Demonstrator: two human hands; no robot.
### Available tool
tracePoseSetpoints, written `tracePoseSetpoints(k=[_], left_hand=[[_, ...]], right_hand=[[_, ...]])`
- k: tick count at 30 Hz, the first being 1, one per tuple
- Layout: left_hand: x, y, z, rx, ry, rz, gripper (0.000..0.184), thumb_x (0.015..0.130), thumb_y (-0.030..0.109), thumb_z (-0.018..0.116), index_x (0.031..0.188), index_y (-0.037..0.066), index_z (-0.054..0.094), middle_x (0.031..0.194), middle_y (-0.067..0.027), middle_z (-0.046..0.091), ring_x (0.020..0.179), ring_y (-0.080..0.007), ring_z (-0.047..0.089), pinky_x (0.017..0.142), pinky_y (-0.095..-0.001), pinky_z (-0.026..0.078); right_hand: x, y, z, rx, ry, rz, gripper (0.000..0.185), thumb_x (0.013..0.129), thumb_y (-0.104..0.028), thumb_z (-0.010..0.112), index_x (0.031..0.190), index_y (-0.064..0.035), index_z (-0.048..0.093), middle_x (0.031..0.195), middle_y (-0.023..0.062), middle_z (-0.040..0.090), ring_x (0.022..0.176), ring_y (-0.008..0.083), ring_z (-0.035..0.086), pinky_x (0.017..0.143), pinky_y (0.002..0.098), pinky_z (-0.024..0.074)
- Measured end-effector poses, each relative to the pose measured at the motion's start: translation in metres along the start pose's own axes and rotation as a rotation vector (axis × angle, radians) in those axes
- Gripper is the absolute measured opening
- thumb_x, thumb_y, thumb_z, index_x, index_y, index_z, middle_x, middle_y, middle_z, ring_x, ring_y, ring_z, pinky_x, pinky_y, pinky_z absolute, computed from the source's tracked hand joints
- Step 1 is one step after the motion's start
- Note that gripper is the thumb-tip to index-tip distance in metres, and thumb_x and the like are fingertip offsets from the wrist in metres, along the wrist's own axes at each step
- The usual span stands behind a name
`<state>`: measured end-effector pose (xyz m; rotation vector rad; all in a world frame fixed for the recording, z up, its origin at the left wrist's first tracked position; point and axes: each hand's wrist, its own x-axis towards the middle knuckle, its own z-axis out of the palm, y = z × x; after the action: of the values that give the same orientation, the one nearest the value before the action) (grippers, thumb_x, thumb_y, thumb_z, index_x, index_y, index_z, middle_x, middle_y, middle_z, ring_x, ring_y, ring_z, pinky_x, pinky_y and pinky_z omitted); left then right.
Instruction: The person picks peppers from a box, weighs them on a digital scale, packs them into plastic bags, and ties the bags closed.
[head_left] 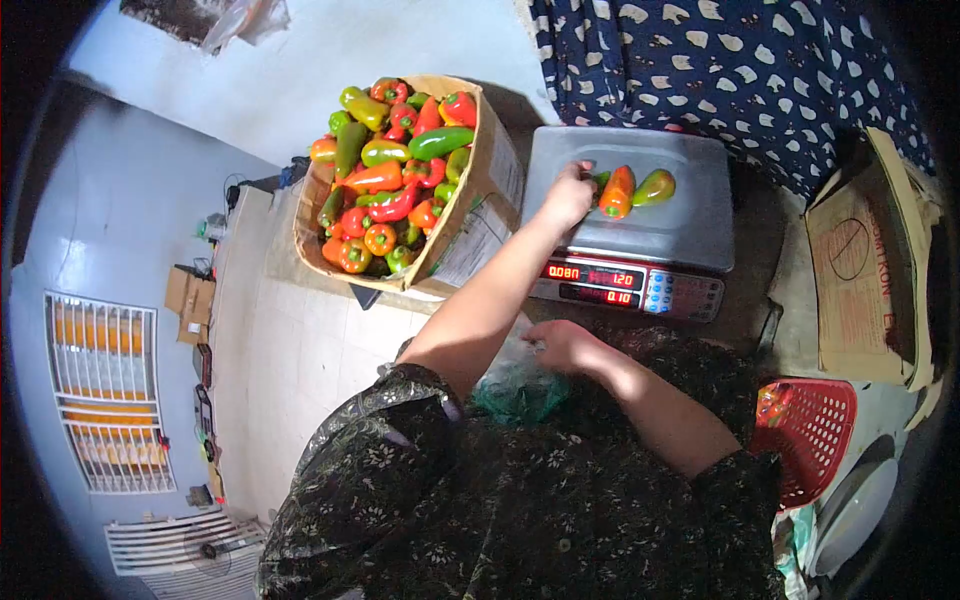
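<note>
On the metal pan of a digital scale (680,235), an orange-red pepper (617,192) lies beside a green pepper with an orange tinge (655,188). My left hand (570,197) reaches over the pan's left part, its fingers curled at another green pepper (601,181) that is mostly hidden. Below the scale, close to my body, my right hand (565,347) pinches the edge of a thin see-through plastic bag (518,375) with a greenish lower part. Red digits glow on the scale's display (595,283).
Left of the scale stands a cardboard box (480,180) heaped with red, green and orange peppers. A dark patterned curtain (720,70) hangs behind the scale. To the right are an open carton (860,270) and a red plastic basket (815,440) with something colourful inside.
</note>
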<state>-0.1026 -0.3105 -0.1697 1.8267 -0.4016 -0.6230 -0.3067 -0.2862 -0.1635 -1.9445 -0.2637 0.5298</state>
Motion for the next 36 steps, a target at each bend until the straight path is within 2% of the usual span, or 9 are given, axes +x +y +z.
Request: tracePoseSetpoints(k=[5,6,13,16,19,24,27,30,36], left_hand=[[-0.032,0.033,-0.002,0.220,0.046,0.076,0.048,0.079,0.007,0.054,0.125,-0.004,0.048,0.120,-0.0253,0.055,0.111,-0.0333,0.055,0.093,-0.0349,0.043],[-0.035,0.041,-0.010,0.356,-0.040,0.028,0.058,0.084,0.014,0.056,0.136,-0.003,0.036,0.135,-0.0269,0.043,0.122,-0.0306,0.048,0.100,-0.0323,0.037],[-0.128,0.133,-0.093,0.765,0.209,0.878,0.044,0.065,-0.006,0.049,0.107,0.006,0.056,0.109,-0.0151,0.055,0.109,-0.0336,0.050,0.099,-0.0438,0.039],[-0.134,0.139,-0.161,0.963,0.458,0.832,0.037,0.066,-0.007,0.051,0.099,0.005,0.061,0.101,-0.0156,0.059,0.100,-0.0355,0.054,0.090,-0.0430,0.044],[-0.127,0.098,-0.244,1.229,0.473,0.430,0.035,0.075,0.008,0.056,0.110,0.008,0.058,0.107,-0.0166,0.057,0.102,-0.0359,0.053,0.090,-0.0441,0.044],[-0.132,0.073,-0.275,0.940,0.397,0.270,0.039,0.078,0.013,0.054,0.116,0.011,0.057,0.113,-0.0155,0.054,0.111,-0.0333,0.049,0.094,-0.0399,0.041],[-0.132,0.087,-0.262,1.348,0.510,0.287,0.037,0.077,0.014,0.054,0.114,0.011,0.058,0.112,-0.0147,0.054,0.108,-0.0343,0.050,0.094,-0.0397,0.042],[-0.101,0.097,-0.253,1.253,0.555,0.472,0.032,0.077,0.018,0.056,0.108,0.009,0.058,0.106,-0.0144,0.056,0.102,-0.0350,0.053,0.091,-0.0460,0.043],[-0.013,0.108,-0.232,1.142,0.542,0.472,0.042,0.078,0.024,0.058,0.118,0.011,0.056,0.112,-0.0129,0.059,0.105,-0.0344,0.054,0.093,-0.0491,0.041]], right_hand=[[0.000,0.006,0.001,-0.044,-0.035,0.052,0.054,0.068,-0.020,0.067,0.120,-0.0067,0.059,0.116,0.0164,0.061,0.106,0.0295,0.060,0.092,0.0354,0.0453],[0.000,0.006,0.000,-0.064,-0.054,0.049,0.054,0.068,-0.020,0.068,0.120,-0.0070,0.059,0.115,0.0164,0.061,0.105,0.0299,0.060,0.091,0.0359,0.0457],[0.004,0.028,0.015,-0.015,-0.146,0.061,0.051,0.069,-0.012,0.066,0.119,-0.0060,0.059,0.109,0.0187,0.063,0.099,0.0285,0.063,0.084,0.0354,0.0475],[-0.004,0.001,0.000,0.019,-0.208,0.137,0.052,0.068,-0.010,0.064,0.119,-0.0048,0.058,0.110,0.0182,0.063,0.100,0.0273,0.063,0.086,0.0354,0.0472],[-0.001,0.012,0.003,-0.043,-0.176,-0.015,0.053,0.067,-0.009,0.063,0.119,-0.0045,0.058,0.110,0.0185,0.063,0.099,0.0272,0.063,0.085,0.0359,0.0474],[-0.002,0.010,0.004,-0.072,-0.173,-0.031,0.050,0.067,-0.008,0.064,0.116,-0.0059,0.060,0.109,0.0176,0.064,0.099,0.0302,0.063,0.085,0.0368,0.0471],[-0.006,0.011,0.009,-0.036,-0.127,-0.012,0.049,0.067,-0.008,0.063,0.116,-0.0050,0.060,0.108,0.0185,0.063,0.099,0.0303,0.063,0.085,0.0368,0.0470],[-0.003,0.020,0.012,-0.084,-0.127,-0.112,0.050,0.067,-0.007,0.063,0.117,-0.0035,0.060,0.109,0.0194,0.063,0.098,0.0287,0.063,0.085,0.0352,0.0465],[0.001,0.030,0.014,0.325,-0.198,0.231,0.051,0.069,-0.009,0.061,0.120,-0.0046,0.058,0.113,0.0188,0.062,0.104,0.0266,0.061,0.091,0.0328,0.0449]])
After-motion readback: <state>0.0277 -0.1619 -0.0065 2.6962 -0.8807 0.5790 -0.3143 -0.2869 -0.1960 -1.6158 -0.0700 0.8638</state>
